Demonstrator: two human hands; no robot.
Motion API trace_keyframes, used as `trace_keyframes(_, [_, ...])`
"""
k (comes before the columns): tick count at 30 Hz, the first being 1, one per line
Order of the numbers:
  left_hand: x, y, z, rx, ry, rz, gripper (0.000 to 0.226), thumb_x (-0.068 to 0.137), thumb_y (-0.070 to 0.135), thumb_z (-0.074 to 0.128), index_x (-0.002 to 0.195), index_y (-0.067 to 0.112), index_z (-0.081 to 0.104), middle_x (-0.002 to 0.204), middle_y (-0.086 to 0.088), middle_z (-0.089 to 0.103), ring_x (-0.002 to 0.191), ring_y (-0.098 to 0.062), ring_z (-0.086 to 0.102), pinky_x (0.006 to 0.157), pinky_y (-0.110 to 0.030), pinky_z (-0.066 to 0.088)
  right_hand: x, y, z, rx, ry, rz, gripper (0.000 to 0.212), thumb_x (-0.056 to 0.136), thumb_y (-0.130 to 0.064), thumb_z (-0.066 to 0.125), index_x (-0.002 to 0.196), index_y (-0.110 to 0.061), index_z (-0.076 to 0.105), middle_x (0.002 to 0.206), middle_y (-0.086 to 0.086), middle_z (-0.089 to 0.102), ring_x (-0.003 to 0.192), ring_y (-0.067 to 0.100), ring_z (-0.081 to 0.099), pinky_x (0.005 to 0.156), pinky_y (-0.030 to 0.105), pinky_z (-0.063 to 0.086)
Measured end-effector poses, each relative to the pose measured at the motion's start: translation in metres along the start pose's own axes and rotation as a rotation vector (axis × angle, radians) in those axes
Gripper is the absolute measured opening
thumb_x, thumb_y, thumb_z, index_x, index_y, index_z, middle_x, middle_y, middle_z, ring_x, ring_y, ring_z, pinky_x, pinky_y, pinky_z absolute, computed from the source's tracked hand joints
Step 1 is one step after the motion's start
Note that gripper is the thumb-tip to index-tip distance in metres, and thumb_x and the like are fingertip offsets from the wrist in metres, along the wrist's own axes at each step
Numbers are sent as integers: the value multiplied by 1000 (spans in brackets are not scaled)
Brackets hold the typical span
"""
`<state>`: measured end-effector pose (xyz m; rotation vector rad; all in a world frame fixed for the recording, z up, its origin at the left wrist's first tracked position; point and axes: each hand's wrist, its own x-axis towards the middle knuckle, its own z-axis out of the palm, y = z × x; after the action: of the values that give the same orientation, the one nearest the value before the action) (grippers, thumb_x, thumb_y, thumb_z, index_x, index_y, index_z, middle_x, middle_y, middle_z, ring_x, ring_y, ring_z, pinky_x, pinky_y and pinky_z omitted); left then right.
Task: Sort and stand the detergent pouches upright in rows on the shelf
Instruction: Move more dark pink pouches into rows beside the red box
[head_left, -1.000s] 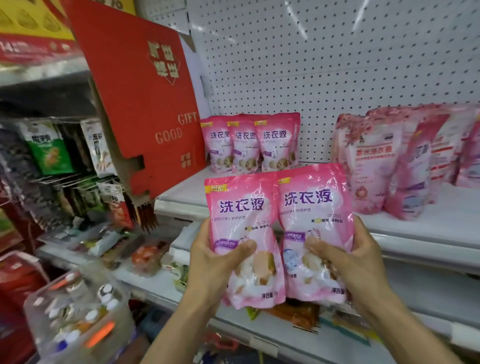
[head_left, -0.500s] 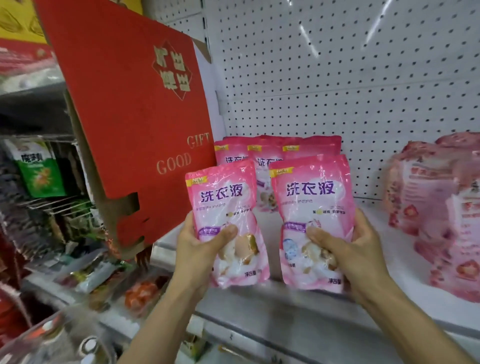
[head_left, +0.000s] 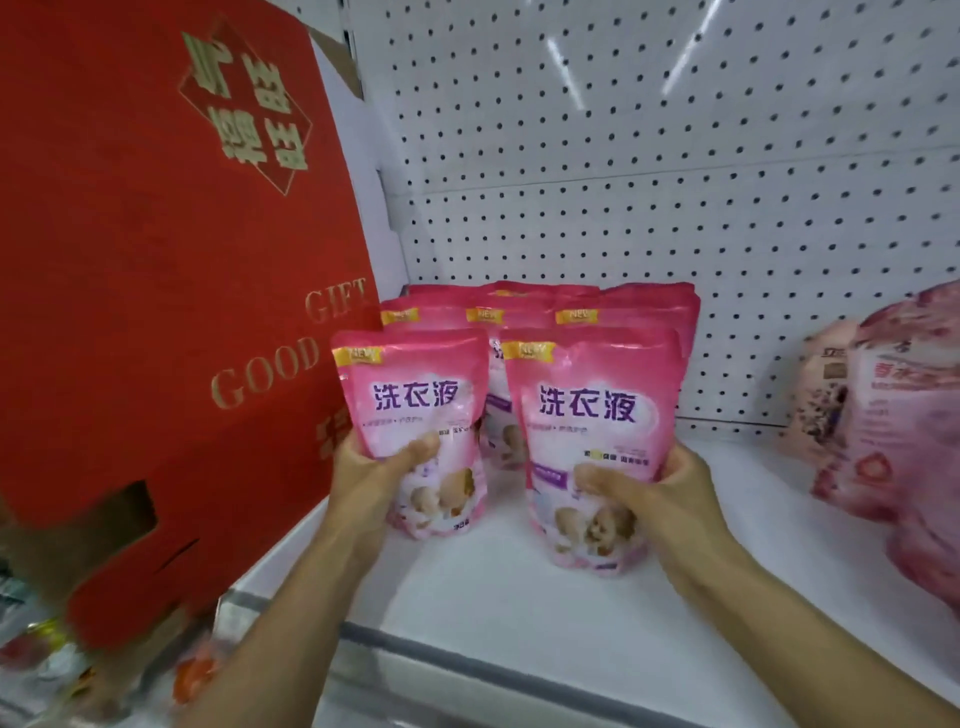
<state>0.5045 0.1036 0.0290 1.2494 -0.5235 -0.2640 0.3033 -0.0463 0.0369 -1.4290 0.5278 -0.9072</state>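
Each hand grips a pink pouch upright over the white shelf (head_left: 519, 597): left hand (head_left: 374, 483) on the left pouch (head_left: 415, 415), right hand (head_left: 654, 499) on the right pouch (head_left: 587, 431), fingers curled around them. Standing pouches (head_left: 623, 312) wait at 12 o'clock before the pegboard (head_left: 675, 182); a red gift box (head_left: 156, 286) leans at 9 o'clock.

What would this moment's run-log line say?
left hand: holds pouch | right hand: holds second pouch | shelf: row behind
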Motion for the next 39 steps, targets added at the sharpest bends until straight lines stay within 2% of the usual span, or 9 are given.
trace_keyframes(5, [26, 36, -1, -47, -28, 88, 27, 69, 14, 84, 94, 10, 73, 96, -17, 76, 88, -37, 74, 80, -51, 58, 10, -42, 0, -68, -2, -155, 34, 68, -5, 82, 94, -22, 69, 84, -7, 77, 75, 11, 74, 63, 24, 58])
trace_keyframes(9, [41, 44, -1, -19, -29, 116, 11, 78, 16, 79, 82, 11, 70, 83, -8, 77, 78, -26, 75, 70, -38, 61, 18, -59, 8, -71, 57, -244, 13, 72, -14, 78, 83, -20, 74, 82, 1, 78, 75, 18, 74, 75, 37, 57])
trace_keyframes(14, [68, 46, 2, -52, -12, 105, 8, 79, 14, 77, 81, 14, 69, 74, 0, 76, 67, -14, 74, 62, -28, 60, 30, -52, 36, 1, 176, -260, 7, 77, -13, 78, 77, -18, 74, 82, 10, 76, 81, 33, 73, 81, 46, 58])
trace_keyframes(21, [92, 56, 3, 92, -34, 161, 19, 77, 6, 80, 82, 22, 71, 84, -4, 76, 78, -21, 73, 82, -44, 60, 49, -45, 79, -17, 155, -233, 16, 79, -10, 76, 85, -25, 73, 82, -2, 77, 85, 21, 74, 88, 41, 57])
trace_keyframes(25, [90, 81, -4, 422, -99, 532, 35, 77, 4, 79, 93, 34, 69, 91, 10, 74, 90, -10, 70, 82, -33, 56, 51, -65, 77, -117, 58, -269, 26, 76, -7, 78, 92, -25, 70, 91, -4, 76, 86, 15, 73, 84, 38, 60])
trace_keyframes(28, [88, 104, 1, 1132, -109, 709, 36, 82, 30, 76, 117, 34, 67, 110, 13, 72, 106, -11, 66, 97, -35, 48, 58, -88, 75, -529, -54, -313, 31, 74, -21, 82, 101, -29, 70, 103, -22, 65, 97, -4, 61, 90, 28, 51])
trace_keyframes(30, [91, 108, 9, 1427, -156, 742, 34, 91, 33, 65, 125, 32, 63, 119, 7, 70, 115, -18, 61, 103, -37, 36, 63, -99, 78, -778, -143, -283, 30, 75, -24, 81, 104, -24, 72, 102, -19, 67, 91, -1, 63, 91, 27, 50])
trace_keyframes(33, [98, 105, 14, 1404, -201, 714, 23, 97, 20, 57, 117, 28, 63, 113, 3, 70, 111, -22, 61, 102, -38, 31, 72, -98, 79, -819, -150, -314, 11, 80, -21, 78, 90, -17, 76, 81, -6, 74, 74, 12, 71, 76, 31, 57])
trace_keyframes(39, [110, 93, 6, 1288, -131, 794, 23, 92, 9, 57, 103, 26, 67, 100, 2, 70, 107, -22, 58, 105, -39, 23, 86, -69, 82, -670, 30, -398, 6, 80, -24, 78, 79, -29, 75, 74, -9, 73, 76, 15, 70, 79, 47, 57])
